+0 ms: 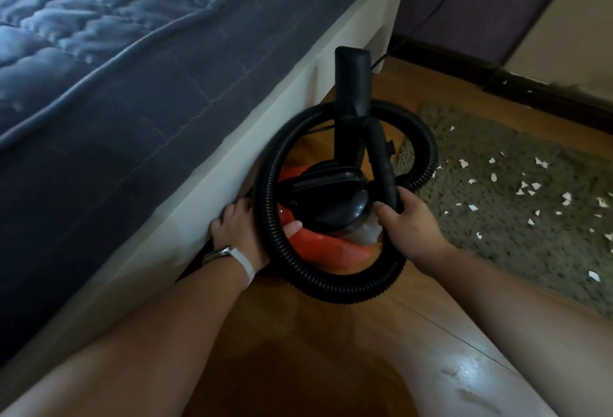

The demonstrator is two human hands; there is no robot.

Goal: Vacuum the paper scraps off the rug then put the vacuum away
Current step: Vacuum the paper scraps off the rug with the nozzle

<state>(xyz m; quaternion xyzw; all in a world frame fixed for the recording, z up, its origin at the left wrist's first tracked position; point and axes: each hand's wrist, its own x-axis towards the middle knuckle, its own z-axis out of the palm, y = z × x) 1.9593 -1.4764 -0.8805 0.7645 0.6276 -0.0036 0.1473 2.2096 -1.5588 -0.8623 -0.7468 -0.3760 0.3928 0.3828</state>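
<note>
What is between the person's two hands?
In the head view, the orange and black vacuum sits between the left hand and the right hand, with its black hose looped around it.

One orange-and-black plastic canister vacuum (pixel 331 204), one black ribbed hose (pixel 331 287), two hands gripping: left hand (pixel 238 229), right hand (pixel 406 216). Right of the grip: one grey shaggy rug (pixel 497 251), roughly thirty white paper scraps (pixel 567 197). Left: one blue quilted bed (pixel 132 85).

The vacuum (pixel 326 204) sits on the floor (pixel 298 333) between bed (pixel 132 101) and rug (pixel 497 217).
</note>
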